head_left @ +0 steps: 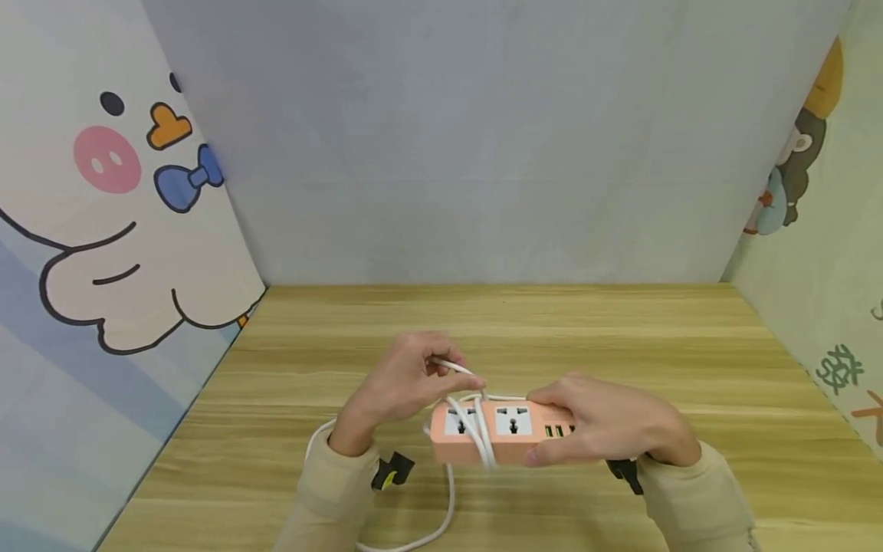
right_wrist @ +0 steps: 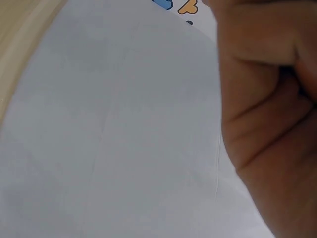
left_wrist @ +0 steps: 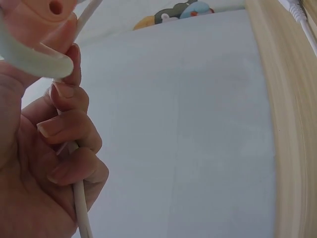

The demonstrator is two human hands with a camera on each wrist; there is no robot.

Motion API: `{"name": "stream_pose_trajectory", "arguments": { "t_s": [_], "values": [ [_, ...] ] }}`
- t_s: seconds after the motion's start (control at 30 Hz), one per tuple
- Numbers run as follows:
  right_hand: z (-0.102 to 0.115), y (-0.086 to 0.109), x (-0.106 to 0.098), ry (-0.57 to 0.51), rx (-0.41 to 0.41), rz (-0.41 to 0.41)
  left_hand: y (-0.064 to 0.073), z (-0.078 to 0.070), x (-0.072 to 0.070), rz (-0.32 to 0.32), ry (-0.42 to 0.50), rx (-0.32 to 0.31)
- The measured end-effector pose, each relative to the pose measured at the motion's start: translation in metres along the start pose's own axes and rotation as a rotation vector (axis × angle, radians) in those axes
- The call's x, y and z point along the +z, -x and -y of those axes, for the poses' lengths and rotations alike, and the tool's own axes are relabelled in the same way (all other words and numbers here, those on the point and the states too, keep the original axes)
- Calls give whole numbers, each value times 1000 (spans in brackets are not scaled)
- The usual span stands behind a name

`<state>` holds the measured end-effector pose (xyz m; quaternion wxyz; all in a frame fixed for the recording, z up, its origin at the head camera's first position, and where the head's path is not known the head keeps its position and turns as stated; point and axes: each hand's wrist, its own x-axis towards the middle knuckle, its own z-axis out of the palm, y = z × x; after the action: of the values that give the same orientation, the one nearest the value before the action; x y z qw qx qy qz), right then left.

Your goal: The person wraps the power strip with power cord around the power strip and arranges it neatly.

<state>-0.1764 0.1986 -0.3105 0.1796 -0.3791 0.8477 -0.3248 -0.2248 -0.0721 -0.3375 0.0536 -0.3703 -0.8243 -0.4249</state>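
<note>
A pink power strip [head_left: 458,452] with white socket faces and USB ports is held above the table, its right end gripped by my right hand [head_left: 607,422]. White cable [head_left: 485,437] wraps round the strip's left part. At the strip's upper left, my left hand [head_left: 414,379] holds the cable with curled fingers. In the left wrist view the cord [left_wrist: 81,208] runs through the curled fingers of the left hand [left_wrist: 54,134], below the strip's pink end [left_wrist: 37,20]. The right wrist view shows only part of the right hand [right_wrist: 272,109]; the strip is hidden there.
Loose cable [head_left: 450,506] hangs below the strip and loops toward the front of the wooden table [head_left: 552,330]. A pale wall cloth [head_left: 483,153] stands behind, with cartoon-printed panels left and right. A white cord end [left_wrist: 297,10] shows in the left wrist view.
</note>
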Motion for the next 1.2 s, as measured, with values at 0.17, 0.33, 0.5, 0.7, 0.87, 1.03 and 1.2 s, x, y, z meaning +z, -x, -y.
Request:
{"name": "stream_pose_trajectory", "arguments": {
  "t_s": [0.17,0.33,0.5,0.7,0.87,1.03,1.2],
  "values": [
    [-2,-5,2,-12,27,20,2,-3,0,6,-55,-3],
    [-2,-8,4,12,85,12,1,-6,0,15,-99,-25],
    [-3,-10,5,39,129,-4,2,-11,-1,24,-132,-47],
    [-4,-13,7,50,175,-40,3,-17,-2,24,-165,-23],
    [-5,-13,6,60,181,-88,4,-20,-3,-4,-161,-10],
    [-4,-12,4,66,195,-138,4,-24,-3,-42,-129,-10],
    [-4,-11,3,86,222,-189,5,-28,-3,-81,-119,-32]
  ]
}}
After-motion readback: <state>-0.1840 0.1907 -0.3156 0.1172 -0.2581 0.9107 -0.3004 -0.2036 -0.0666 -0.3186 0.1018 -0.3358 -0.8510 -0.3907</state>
